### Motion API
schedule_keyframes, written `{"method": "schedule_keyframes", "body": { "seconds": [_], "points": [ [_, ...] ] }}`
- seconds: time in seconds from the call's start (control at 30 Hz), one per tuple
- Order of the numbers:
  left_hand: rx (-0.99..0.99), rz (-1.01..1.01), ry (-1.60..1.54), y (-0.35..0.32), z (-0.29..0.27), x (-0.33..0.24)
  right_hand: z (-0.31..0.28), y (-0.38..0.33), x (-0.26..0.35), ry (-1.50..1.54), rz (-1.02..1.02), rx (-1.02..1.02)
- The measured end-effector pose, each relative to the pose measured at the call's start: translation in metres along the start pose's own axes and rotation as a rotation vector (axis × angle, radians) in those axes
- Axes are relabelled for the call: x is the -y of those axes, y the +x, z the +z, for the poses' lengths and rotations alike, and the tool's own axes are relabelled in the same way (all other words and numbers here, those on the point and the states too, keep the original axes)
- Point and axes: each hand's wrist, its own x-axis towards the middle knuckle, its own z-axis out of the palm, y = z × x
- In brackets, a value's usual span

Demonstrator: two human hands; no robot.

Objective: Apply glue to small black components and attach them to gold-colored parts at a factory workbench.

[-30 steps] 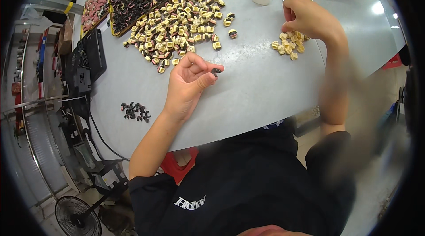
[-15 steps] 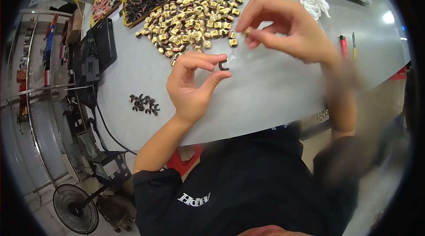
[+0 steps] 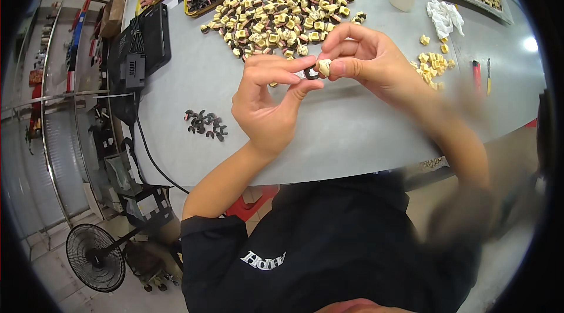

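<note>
Right hand newly against black ring

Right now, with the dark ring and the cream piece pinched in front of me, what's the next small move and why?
Probably ease the cream piece in the right hand sideways into the dark ring pinched by the left hand. The two parts already meet edge to edge above the grey table, so a short push looks like all that remains; how they seat is too small to tell.

Black short-sleeved shirt with a white chest print; bare forearms.
</note>
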Motion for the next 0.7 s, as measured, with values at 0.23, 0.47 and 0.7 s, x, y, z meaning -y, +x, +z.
{"method": "schedule_keyframes", "body": {
  "seconds": [0.23, 0.47, 0.7],
  "points": [
    [-0.015, -0.070, -0.079, -0.002, 0.006, 0.001, 0.001, 0.000, -0.005, 0.131, 0.044, 0.060],
    [-0.003, -0.067, -0.068, -0.001, 0.007, 0.005, -0.001, 0.000, -0.004, 0.160, 0.074, 0.118],
    [0.087, 0.086, 0.180, 0.009, 0.006, 0.000, -0.003, 0.000, -0.011, 0.192, -0.020, 0.115]
  ]
}}
